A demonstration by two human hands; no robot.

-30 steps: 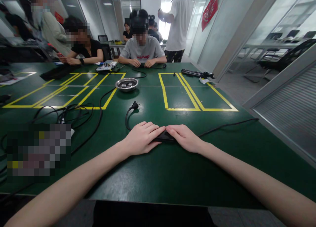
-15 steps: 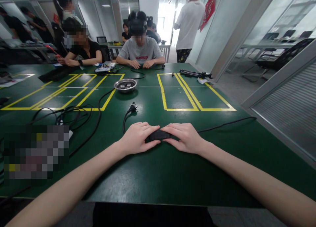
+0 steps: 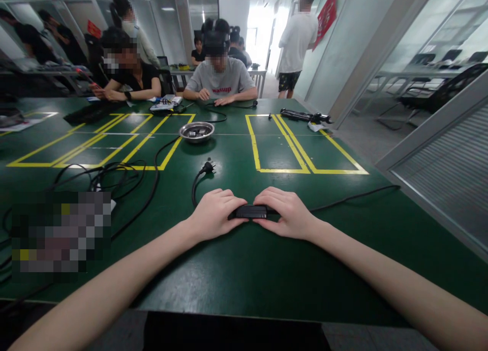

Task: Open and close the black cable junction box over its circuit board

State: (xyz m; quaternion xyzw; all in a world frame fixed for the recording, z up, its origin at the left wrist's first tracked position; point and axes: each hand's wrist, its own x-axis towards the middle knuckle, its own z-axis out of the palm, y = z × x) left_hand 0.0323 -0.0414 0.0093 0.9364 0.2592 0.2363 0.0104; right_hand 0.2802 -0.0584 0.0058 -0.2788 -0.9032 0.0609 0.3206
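Observation:
A small black power adapter (image 3: 250,211), a flat oblong box, is between my hands just above or on the green table. My left hand (image 3: 215,213) grips its left end, thumb on the near side and fingers on the far side. At the other end my right hand (image 3: 285,212) holds it in a similar pinch. A black cord with a plug (image 3: 208,167) curves away behind my left hand, the plug lying on the table with its prongs pointing right. From behind my right hand another thin black cord (image 3: 354,193) runs toward the right edge.
Beyond the plug stands a metal bowl (image 3: 196,132) with small metal parts. Tangled black cables (image 3: 102,175) and a blurred-out object lie at left. Yellow tape marks the green table (image 3: 229,280). A folded black tripod-like item (image 3: 305,116) lies at far right. A person (image 3: 221,79) sits opposite.
The adapter has turned slightly, and more of its near face shows. My right fingers have shifted a little on its end. Opposite, the seated person's hands have moved apart.

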